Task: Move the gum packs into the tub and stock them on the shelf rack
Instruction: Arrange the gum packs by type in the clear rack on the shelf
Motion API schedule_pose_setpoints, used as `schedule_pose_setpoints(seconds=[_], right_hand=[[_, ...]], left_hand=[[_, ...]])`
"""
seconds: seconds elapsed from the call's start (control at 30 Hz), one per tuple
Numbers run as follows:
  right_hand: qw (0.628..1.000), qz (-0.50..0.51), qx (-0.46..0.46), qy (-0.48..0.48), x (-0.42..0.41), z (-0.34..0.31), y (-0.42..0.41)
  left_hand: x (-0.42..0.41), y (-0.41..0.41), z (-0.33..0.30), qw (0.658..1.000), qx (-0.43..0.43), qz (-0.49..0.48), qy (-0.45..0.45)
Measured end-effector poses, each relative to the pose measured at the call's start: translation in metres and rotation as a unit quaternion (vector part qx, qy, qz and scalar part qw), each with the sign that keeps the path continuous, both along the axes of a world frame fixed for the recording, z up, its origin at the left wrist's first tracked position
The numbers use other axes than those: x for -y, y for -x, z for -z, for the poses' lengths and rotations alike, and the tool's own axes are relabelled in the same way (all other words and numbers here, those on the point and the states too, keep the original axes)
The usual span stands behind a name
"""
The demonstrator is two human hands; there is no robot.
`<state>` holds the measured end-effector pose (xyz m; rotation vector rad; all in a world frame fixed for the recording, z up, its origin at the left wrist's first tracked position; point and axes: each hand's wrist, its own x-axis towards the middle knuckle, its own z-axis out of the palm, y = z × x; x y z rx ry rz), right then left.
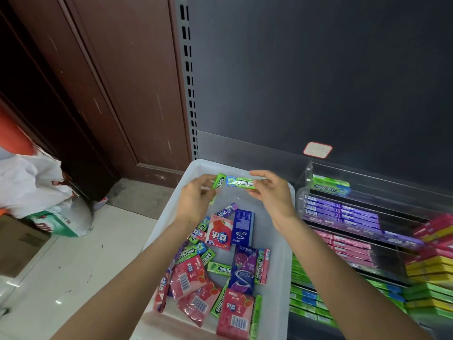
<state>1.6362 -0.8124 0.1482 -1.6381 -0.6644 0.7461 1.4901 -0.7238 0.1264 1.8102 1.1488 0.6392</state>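
Both hands grasp green gum packs above the far end of the white tub, at frame centre. Left hand pinches one green pack by its end; right hand pinches another green pack lying crosswise, the two packs touching. Below them, loose gum packs in red, purple, blue and green lie jumbled in the tub. Right of the tub, the clear shelf rack holds rows of green, purple, pink and yellow packs.
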Motion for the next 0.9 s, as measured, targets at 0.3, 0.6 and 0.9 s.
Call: schedule_pose_setpoints(seconds=[0.3, 0.6, 0.9], right_hand=[[0.992, 0.015, -0.077, -0.100, 0.040, -0.066, -0.026], [0.993, 0.066, -0.029, -0.090, 0.100, -0.083, -0.090], [0.994, 0.049, -0.002, -0.099, 0.139, -0.084, -0.134]], left_hand=[[0.028, -0.033, -0.069, 0.983, 0.162, 0.045, 0.076], [0.071, -0.100, -0.098, 0.981, 0.155, 0.113, 0.040], [0.103, -0.144, -0.099, 0.982, 0.136, 0.131, 0.024]])
